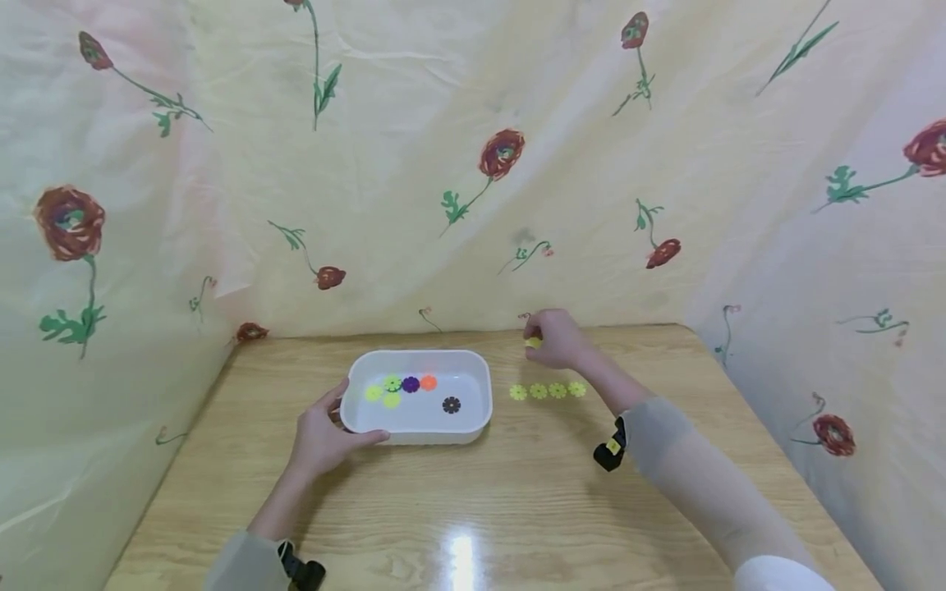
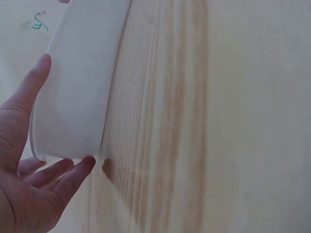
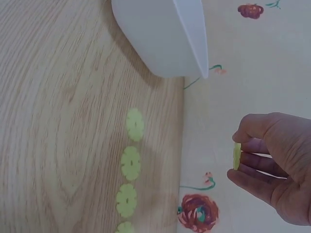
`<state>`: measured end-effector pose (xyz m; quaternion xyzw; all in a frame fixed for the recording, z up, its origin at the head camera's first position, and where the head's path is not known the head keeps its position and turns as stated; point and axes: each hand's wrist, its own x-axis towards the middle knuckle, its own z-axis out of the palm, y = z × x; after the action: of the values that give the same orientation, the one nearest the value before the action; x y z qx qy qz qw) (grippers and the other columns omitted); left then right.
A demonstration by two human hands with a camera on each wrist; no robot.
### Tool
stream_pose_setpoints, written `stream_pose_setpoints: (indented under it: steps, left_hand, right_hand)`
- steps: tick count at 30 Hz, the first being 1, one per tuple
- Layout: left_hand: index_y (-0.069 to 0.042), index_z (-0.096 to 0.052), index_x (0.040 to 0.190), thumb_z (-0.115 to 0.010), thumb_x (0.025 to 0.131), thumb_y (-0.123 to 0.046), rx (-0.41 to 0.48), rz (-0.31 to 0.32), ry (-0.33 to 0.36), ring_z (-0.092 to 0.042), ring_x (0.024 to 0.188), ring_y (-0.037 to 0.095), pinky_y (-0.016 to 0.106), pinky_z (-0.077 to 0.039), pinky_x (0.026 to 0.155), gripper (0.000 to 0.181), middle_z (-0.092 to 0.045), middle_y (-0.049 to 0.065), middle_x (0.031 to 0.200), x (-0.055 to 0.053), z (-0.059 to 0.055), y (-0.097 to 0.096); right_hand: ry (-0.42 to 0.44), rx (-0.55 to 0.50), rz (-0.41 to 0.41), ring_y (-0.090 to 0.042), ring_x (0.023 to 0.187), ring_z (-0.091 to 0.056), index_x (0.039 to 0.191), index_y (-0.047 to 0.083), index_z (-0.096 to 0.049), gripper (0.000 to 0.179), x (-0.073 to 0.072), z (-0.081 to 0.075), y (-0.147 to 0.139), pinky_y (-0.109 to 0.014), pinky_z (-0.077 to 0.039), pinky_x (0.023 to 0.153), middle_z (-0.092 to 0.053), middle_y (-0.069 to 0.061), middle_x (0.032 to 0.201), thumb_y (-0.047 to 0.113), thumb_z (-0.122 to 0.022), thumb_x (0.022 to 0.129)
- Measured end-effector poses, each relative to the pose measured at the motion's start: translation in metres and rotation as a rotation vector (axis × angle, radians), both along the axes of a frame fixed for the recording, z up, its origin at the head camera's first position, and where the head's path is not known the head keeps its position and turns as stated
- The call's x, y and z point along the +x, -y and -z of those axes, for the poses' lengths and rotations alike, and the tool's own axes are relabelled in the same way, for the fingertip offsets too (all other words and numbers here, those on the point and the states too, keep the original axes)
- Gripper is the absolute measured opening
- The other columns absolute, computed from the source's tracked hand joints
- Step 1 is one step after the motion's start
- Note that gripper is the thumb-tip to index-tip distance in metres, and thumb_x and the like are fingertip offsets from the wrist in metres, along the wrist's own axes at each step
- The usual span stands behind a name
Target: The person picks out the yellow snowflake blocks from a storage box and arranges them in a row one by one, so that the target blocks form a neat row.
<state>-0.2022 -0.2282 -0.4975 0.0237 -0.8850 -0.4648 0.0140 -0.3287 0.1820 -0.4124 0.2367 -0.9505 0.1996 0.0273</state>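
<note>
A white plastic tub stands on the wooden table, with several flower-shaped discs in it: yellow ones, a purple disc, an orange disc and a dark brown disc. My left hand grips the tub's left end, thumb along the near rim and fingertips under the corner in the left wrist view. My right hand is raised near the table's far edge. Between thumb and fingers it pinches a yellow notched disc. Nearer me, a row of several yellow discs lies right of the tub.
Flowered cloth hangs behind the table and along both sides. Black wrist cameras are strapped to both forearms. A bright light reflection shows on the near tabletop.
</note>
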Motion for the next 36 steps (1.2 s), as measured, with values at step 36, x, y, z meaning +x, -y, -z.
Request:
stream_pose_setpoints:
  steps: [36]
  left_hand:
    - [0.000,-0.040,0.162,-0.101,0.069,-0.045,0.005,-0.004,-0.023,-0.068,0.124,0.037,0.042,-0.062,0.097,0.120,-0.055,0.024,0.157,0.001,-0.003,-0.003]
  right_hand:
    - [0.085,0.082,0.102,-0.024,0.077,-0.063,0.090,-0.003,-0.075,0.012,0.017,0.040,-0.092,-0.049,-0.057,0.077,-0.072,-0.013,0.084,0.007,-0.078,0.085]
